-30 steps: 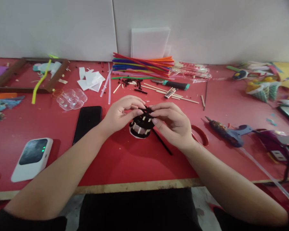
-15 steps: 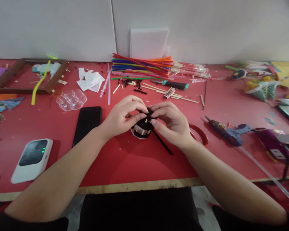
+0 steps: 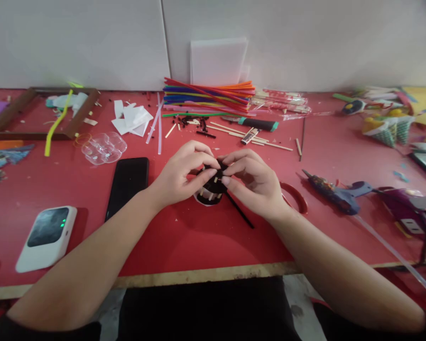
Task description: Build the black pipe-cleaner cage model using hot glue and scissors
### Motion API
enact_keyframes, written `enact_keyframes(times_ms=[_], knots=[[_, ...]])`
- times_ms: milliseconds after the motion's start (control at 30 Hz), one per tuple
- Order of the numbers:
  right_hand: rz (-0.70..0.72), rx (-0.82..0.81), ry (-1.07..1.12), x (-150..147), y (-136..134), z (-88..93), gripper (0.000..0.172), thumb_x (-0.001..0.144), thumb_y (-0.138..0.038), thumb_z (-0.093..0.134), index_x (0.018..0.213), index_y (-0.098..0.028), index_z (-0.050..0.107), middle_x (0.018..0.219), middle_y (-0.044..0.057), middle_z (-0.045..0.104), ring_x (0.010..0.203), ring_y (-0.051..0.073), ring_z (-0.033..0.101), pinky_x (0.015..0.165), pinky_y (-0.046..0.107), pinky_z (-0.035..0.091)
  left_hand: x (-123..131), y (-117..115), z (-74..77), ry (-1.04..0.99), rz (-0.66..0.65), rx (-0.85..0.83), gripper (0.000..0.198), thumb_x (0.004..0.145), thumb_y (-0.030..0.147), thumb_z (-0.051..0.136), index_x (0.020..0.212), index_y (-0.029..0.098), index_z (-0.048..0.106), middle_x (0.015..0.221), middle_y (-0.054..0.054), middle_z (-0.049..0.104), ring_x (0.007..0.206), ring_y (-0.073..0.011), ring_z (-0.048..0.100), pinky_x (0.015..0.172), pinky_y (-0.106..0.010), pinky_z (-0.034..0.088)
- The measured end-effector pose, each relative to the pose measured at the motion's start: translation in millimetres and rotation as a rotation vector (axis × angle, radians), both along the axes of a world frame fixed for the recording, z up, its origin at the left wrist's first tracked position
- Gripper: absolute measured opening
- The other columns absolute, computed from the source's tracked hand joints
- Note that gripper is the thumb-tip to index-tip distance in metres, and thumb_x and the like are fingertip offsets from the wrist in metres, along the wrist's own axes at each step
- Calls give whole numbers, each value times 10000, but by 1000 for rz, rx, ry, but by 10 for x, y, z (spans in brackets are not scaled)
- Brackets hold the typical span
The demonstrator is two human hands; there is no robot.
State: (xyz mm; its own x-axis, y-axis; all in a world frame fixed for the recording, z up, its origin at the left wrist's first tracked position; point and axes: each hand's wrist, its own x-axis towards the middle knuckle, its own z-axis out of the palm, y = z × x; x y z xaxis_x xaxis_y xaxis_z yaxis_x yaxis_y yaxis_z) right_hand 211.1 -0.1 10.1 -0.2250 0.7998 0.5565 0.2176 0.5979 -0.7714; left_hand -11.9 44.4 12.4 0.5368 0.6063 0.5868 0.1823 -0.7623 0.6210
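My left hand (image 3: 181,176) and my right hand (image 3: 253,182) meet over a small round basket (image 3: 210,190) of black strands woven round short wooden sticks on a white base. It rests on the red table (image 3: 184,237). Both hands have their fingers curled and pinched on the basket's top rim, left hand on its left side, right hand on its right. A black strand (image 3: 239,211) runs from the basket toward me under my right hand. Much of the basket is hidden by my fingers.
A black phone (image 3: 127,182) lies left of my hands, a white device (image 3: 46,237) nearer the front edge. A glue gun (image 3: 335,192) and red ring (image 3: 298,198) lie to the right. Coloured sticks (image 3: 209,94), wooden sticks (image 3: 248,137) and a clear plastic tray (image 3: 101,147) lie behind.
My hands have pressed lower on the basket, and it sits a little lower under my fingers. Otherwise both hands stay in place on its rim.
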Motion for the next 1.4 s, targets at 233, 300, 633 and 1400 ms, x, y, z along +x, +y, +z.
enact_keyframes(times_ms=[233,300,633,1400], knots=[[-52,-23,6,-38,-33,10,73,911,-186,750,903,-258,737,1083,65,660,1085,222,739,889,380,656,-20,-10,22,-10,6,16,102,993,252,685,1055,199,745,1208,-104,604,1128,-210,695,731,-254,669],[-56,-16,2,-45,-39,12,72,906,-184,745,892,-255,736,1074,67,662,1087,227,739,891,386,656,-27,-10,24,-13,-4,12,106,980,252,706,1062,205,753,1223,-104,601,1134,-210,700,724,-251,678],[-85,45,-52,-46,-51,17,112,862,-148,734,879,-256,710,1069,66,663,1093,254,739,924,451,644,-53,17,47,13,16,212,100,960,266,726,1045,217,748,1254,-124,673,1208,-258,690,928,-401,653],[-172,246,-177,-42,-45,37,156,852,-149,745,909,-271,665,1064,64,673,1068,251,740,891,446,644,-42,-28,5,122,14,294,78,1001,203,640,1056,233,594,1410,-155,558,1106,-244,721,980,-480,631]])
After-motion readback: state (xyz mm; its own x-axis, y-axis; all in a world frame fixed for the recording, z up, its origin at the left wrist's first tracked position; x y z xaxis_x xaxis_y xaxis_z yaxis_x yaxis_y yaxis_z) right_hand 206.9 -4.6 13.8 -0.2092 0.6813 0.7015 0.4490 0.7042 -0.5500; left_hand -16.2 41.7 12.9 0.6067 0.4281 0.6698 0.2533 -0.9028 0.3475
